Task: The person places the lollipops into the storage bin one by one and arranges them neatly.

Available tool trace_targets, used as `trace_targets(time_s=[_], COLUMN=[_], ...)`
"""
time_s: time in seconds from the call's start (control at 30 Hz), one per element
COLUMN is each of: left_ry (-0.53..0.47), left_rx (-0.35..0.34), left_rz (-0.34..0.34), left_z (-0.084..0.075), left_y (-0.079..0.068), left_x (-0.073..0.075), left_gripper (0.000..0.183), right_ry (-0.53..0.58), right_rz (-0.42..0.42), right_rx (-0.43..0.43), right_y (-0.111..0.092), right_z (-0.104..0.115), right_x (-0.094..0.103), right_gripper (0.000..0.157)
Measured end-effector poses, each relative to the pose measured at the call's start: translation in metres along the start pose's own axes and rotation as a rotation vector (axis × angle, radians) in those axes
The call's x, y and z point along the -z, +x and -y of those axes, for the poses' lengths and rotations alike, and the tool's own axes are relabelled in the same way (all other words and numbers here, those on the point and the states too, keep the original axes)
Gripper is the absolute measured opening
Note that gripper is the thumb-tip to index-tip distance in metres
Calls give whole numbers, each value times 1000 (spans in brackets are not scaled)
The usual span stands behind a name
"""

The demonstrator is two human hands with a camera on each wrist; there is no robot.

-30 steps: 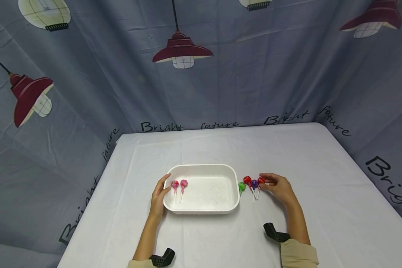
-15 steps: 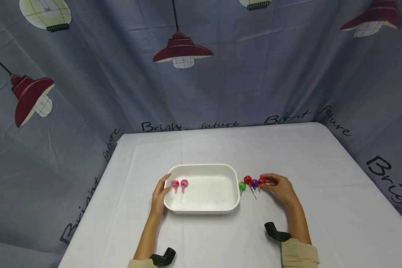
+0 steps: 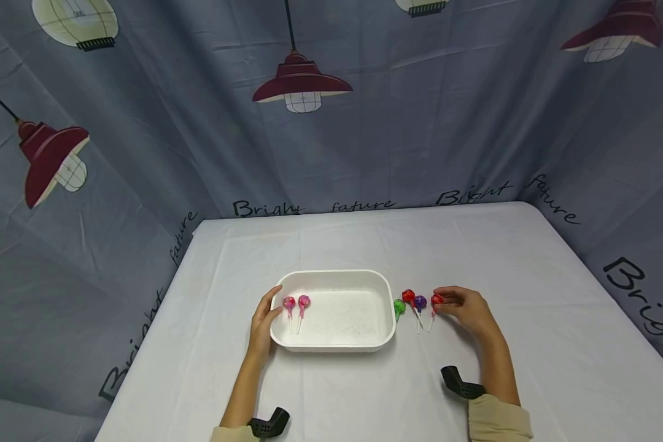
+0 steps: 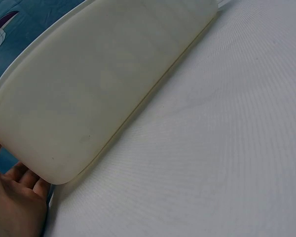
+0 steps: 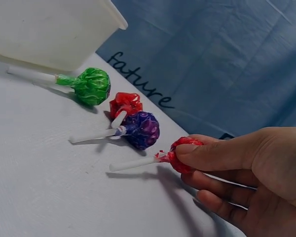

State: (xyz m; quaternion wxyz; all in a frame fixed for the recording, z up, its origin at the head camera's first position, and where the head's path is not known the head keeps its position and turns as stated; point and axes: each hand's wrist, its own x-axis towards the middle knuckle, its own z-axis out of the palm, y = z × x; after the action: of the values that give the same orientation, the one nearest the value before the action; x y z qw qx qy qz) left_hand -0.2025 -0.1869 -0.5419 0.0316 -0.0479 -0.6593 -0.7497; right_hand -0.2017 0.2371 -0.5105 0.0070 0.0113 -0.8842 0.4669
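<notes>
My right hand [image 3: 465,309] pinches the head of a red lollipop [image 5: 181,157] between thumb and fingertips, its white stick pointing to the left in the right wrist view. Beside it on the cloth lie a purple lollipop [image 5: 142,130], another red lollipop [image 5: 124,103] partly behind that one, and a green lollipop [image 5: 91,86] close to the tray. At the left end of the white tray [image 3: 342,344], my left hand [image 3: 262,325] grips the rim and side. Two pink lollipops [image 3: 289,304] lie inside the tray near that hand.
A white cloth [image 3: 353,393] covers the table. Behind it hangs a blue-grey curtain [image 3: 409,135] printed with lamps and lettering. Each wrist carries a black camera mount, one on the left [image 3: 269,423] and one on the right [image 3: 461,384].
My right hand has moved slightly right with the red lollipop, opening a gap from the purple one. The left hand and the tray stay in place.
</notes>
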Motion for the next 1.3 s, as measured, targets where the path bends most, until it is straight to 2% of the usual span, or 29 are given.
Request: trace_targets(time_s=[0.23,0.53,0.73,0.9,1.0,1.17,1.23,1.3], left_ry=[4,-4,-4,3,5,7,11,18], left_rx=[22,1,-9,-4,-1,-5,-8,-10], left_rz=[2,3,2,-1,-1,1,0,-1], left_z=[0,1,1,0,-1,-1,-1,-1], left_y=[0,1,2,0,-1,0,-1,-1], left_x=[0,0,0,0,-1,-1,-1,-1], left_gripper=[42,43,43,43,43,43,43,43], right_ry=[-22,13,45,74,190,268,273,312], right_rz=[4,-22,-54,-71,-21,-8,-15,5], right_rx=[-15,27,103,114,149,176,185,197], right_y=[-3,-5,8,23,24,24,20,13], right_z=[4,8,-18,-39,-31,-12,4,30], right_x=[7,12,8,0,1,-1,-1,1], right_gripper=[36,37,43,46,45,41,40,40])
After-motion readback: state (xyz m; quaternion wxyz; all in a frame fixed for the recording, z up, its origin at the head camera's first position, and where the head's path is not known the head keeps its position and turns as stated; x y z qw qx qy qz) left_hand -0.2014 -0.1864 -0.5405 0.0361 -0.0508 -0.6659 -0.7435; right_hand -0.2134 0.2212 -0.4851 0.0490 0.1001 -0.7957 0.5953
